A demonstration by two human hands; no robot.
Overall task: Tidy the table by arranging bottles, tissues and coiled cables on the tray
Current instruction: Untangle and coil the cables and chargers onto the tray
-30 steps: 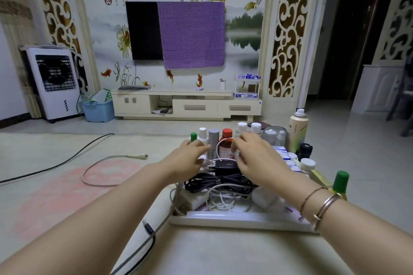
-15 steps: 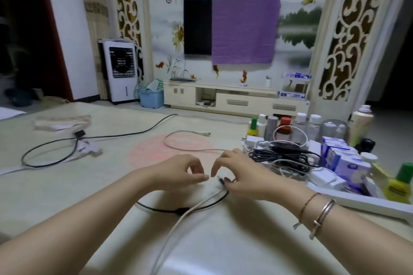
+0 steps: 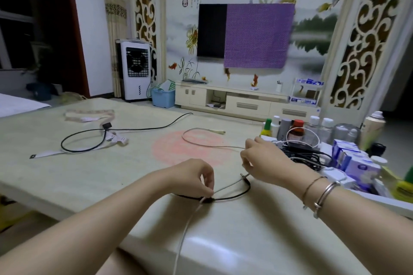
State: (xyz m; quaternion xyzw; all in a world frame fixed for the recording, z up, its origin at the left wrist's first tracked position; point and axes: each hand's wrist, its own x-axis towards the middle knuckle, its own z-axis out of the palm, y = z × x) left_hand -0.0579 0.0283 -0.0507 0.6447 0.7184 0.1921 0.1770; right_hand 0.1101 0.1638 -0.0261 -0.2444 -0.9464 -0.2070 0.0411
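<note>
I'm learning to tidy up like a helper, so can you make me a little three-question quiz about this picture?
1. True or false: the left hand pinches the black cable on the table.
2. Which side of the picture is the tray with the bottles on? A) left B) right C) middle
3. Fill in: the cloth hanging over part of the TV is ____.

Key
1. True. Its fingers pinch the cable where a pale cable crosses it.
2. B. The tray sits beyond the right hand.
3. Purple, as the cloth shows.
</note>
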